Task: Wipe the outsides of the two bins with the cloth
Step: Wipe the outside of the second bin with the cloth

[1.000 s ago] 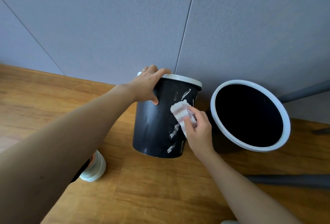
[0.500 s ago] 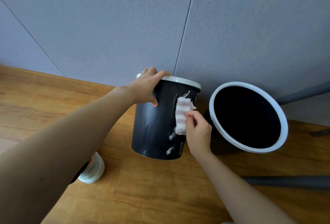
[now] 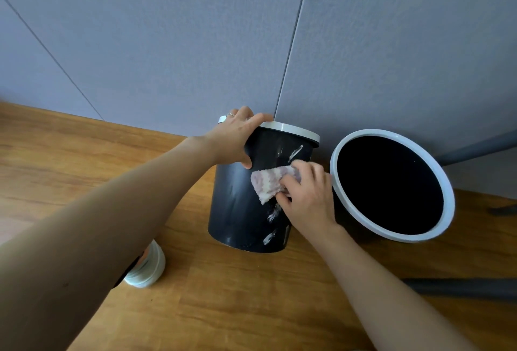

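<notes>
Two dark bins with white rims stand on the wooden floor by the grey wall. The left bin [image 3: 237, 210] tilts away from me and shows white smears down its side. My left hand [image 3: 235, 138] grips its rim at the top left. My right hand [image 3: 307, 194] presses a pink-and-white striped cloth [image 3: 267, 184] flat against the bin's side, just below one smear and above two others. The right bin [image 3: 391, 185] stands close beside it, its dark opening facing me.
A small white-lidded jar [image 3: 148, 266] sits on the floor under my left forearm. Dark grey metal bars [image 3: 461, 287] run along the floor at the right, and another slants by the wall [image 3: 481, 146] behind the right bin.
My right hand has turned the cloth from hanging upright to lying crosswise on the bin and has shifted slightly left. My left hand keeps its grip on the rim.
</notes>
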### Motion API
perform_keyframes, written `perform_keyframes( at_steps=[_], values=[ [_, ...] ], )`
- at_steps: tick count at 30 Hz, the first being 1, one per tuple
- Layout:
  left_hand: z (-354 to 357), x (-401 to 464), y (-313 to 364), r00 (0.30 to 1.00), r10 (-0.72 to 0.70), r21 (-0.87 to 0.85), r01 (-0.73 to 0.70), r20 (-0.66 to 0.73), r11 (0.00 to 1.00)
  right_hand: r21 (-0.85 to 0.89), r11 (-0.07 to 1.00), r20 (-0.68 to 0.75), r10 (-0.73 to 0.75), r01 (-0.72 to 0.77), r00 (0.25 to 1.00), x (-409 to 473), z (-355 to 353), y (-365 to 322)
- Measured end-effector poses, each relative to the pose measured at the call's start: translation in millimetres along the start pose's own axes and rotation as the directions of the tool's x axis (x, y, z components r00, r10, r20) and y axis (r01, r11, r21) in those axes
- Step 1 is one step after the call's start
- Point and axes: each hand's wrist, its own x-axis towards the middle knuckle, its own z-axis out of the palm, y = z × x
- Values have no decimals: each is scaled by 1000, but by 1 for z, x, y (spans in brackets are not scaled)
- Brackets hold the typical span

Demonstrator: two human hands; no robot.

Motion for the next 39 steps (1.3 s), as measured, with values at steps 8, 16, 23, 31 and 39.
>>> perform_keyframes(
  at_steps=[8, 16, 23, 31, 39],
  values=[
    [-2, 0, -4, 1000, -16, -5, 16, -7, 1000, -103, 995, 31, 16, -13, 999, 15, 2, 9],
    [-11, -3, -12, 998, -31, -10, 31, 59, 999, 11, 1000, 150, 12, -13, 989, 12, 8, 7],
    [-10, -2, -10, 998, -35, -40, 37, 45, 999, 166, 969, 90, 172, -185, 981, 32, 5, 8],
    [-12, -2, -5, 998, -41, -25, 43, 49, 999, 482, 754, 108, 454, -446, 884, 36, 12, -17],
    [-12, -2, 0, 997, -25, -36, 28, 69, 999, 271, 841, 77, 467, -469, 881, 36, 8, -8]
  ],
)
